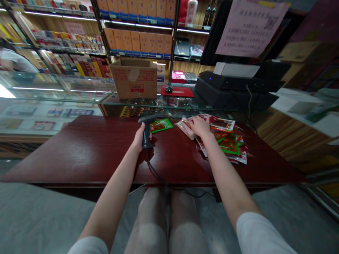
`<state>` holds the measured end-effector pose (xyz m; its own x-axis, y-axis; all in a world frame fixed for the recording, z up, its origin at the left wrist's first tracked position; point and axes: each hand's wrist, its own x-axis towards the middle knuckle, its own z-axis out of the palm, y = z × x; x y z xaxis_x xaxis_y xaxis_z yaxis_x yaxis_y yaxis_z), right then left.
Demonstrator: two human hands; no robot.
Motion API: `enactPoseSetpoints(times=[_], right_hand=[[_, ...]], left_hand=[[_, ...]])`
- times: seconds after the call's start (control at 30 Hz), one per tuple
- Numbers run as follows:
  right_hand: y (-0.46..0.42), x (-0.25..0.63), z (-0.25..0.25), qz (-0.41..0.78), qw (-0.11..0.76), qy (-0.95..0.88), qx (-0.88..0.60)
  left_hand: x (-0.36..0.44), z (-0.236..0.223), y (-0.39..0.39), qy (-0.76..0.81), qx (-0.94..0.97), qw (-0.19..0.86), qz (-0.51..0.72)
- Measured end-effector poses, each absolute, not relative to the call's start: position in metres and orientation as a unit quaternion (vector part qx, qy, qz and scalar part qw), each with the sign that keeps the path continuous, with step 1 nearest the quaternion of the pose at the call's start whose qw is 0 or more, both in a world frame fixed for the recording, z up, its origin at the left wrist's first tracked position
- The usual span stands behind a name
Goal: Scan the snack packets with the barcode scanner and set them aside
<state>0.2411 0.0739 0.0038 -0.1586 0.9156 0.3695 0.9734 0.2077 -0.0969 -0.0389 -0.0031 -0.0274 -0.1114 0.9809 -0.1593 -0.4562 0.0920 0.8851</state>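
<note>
My left hand (139, 137) is wrapped round the handle of a black barcode scanner (146, 135), held upright over the dark red-brown desk. Its cord (153, 171) hangs down over the desk's front edge. Just beyond the scanner lies a green-edged snack packet (162, 125), partly hidden by it. At the right, my right hand (200, 126) rests on a heap of shiny packets, its fingers bent over a pale red-and-white packet (185, 127). Some fingertips are hidden among the packets. Another green-edged packet (230, 144) lies on the near part of the heap.
Behind the desk (106, 155) a glass counter bears an open cardboard box (136, 79) and a red flat item (177, 91). Black till equipment (235, 88) stands at the right under a screen with a paper notice (249, 30). A person (17, 61) is at the far left.
</note>
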Motion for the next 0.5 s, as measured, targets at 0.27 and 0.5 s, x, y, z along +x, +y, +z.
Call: enactPoseSetpoints(times=[0.27, 0.5], right_hand=[[0.086, 0.162, -0.011, -0.004, 0.127, -0.878, -0.462], [0.097, 0.146, -0.052, -0.018, 0.04, -0.866, -0.497]], left_hand=[[-0.05, -0.026, 0.001, 0.439, 0.303, 0.565, 0.63], [-0.058, -0.028, 0.002, 0.431, 0.284, 0.555, 0.652]])
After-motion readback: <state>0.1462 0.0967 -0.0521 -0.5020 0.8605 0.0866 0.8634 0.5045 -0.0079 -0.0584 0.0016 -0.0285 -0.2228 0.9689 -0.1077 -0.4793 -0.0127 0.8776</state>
